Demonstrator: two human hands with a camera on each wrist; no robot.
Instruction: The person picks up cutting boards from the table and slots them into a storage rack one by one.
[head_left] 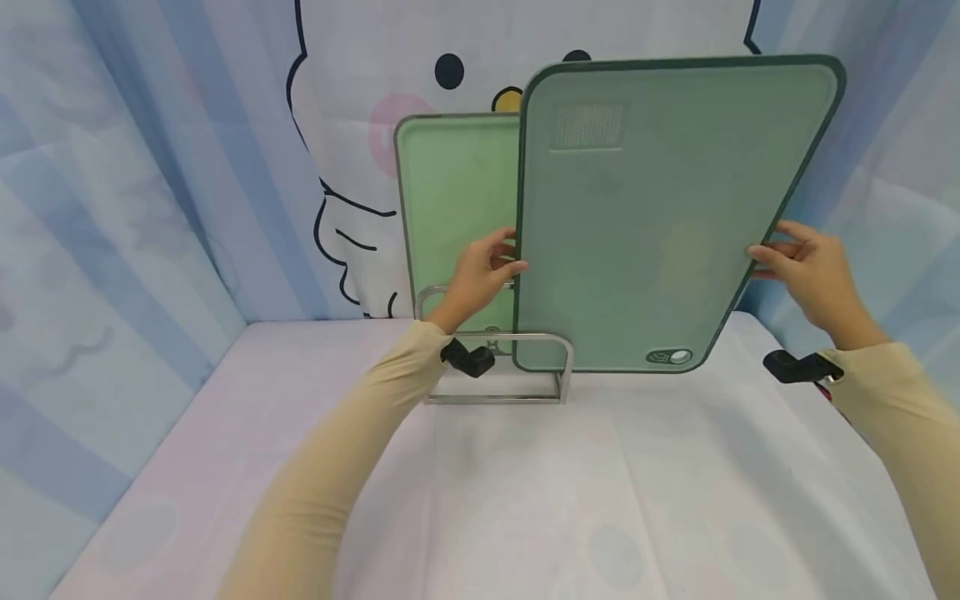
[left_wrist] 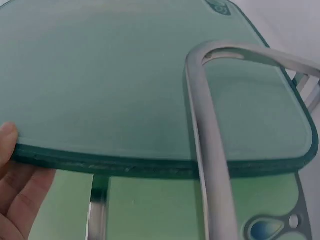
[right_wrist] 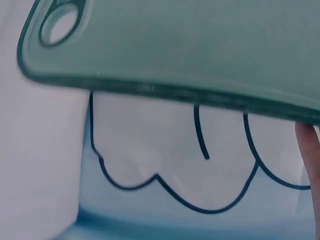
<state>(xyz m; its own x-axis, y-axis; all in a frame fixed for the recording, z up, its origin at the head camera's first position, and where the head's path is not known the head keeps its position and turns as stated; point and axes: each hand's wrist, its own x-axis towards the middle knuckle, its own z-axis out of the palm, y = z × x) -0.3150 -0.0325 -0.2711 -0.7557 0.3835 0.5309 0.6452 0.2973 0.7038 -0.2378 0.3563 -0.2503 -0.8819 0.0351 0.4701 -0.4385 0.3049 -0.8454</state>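
Observation:
A large grey-green cutting board (head_left: 645,225) with a dark green rim stands upright, held between both hands. My left hand (head_left: 480,271) pinches its left edge, thumb on the near face. At the right edge, my right hand (head_left: 806,262) grips with the thumb in front and fingers behind. The board's lower left corner sits behind the front loop of a metal rack (head_left: 495,401); the left wrist view shows the rack's bar (left_wrist: 200,110) crossing in front of it. A light green cutting board (head_left: 457,192) stands in the rack farther back, partly hidden by the first board.
The rack stands on a pale cloth-covered table (head_left: 525,500). Behind it hangs a curtain (head_left: 225,167) with a printed cartoon figure. Black wrist mounts (head_left: 468,358) sit at both cuffs.

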